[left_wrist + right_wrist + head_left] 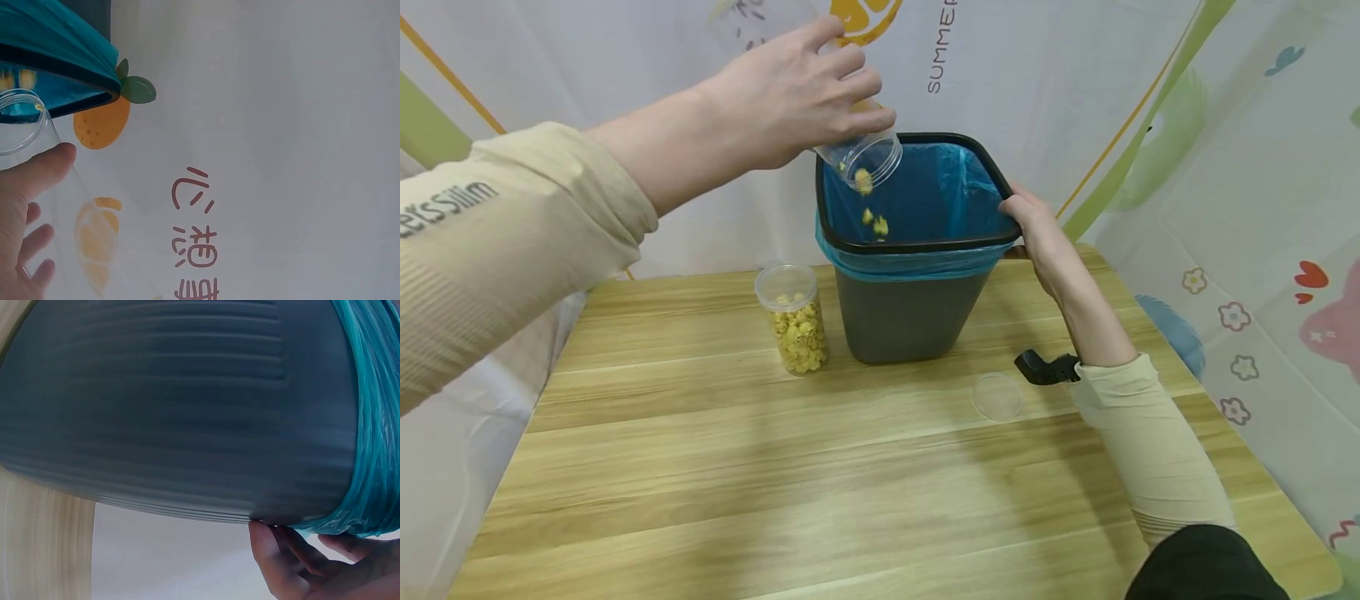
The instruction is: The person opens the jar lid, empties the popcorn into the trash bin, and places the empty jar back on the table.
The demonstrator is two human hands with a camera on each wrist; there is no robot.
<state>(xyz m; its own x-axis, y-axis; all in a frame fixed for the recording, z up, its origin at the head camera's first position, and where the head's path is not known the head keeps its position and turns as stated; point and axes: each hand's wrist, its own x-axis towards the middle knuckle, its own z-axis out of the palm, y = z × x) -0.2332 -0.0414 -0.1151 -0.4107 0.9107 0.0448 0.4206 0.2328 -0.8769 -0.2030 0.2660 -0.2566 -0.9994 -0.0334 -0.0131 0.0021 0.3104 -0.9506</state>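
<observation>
My left hand point(805, 92) grips a clear plastic jar point(868, 158), tipped mouth-down over a dark grey trash bin point(910, 317). Yellow popcorn point(874, 222) is falling from the jar's mouth into the bin, which has a blue bag point(917, 265) folded over its black rim. In the left wrist view the jar point(69, 206) looks nearly drained, with a small yellow bit by its mouth. At the bin's right side my right hand point(1033, 221) holds the rim; in the right wrist view its fingers point(265, 550) curl against the bin's side below the bag.
Left of the bin a second clear jar point(797, 329), partly filled with popcorn, stands upright on the wooden table point(760, 500). A round clear lid point(997, 397) lies flat to the bin's front right. A printed curtain point(1015, 75) hangs behind the table.
</observation>
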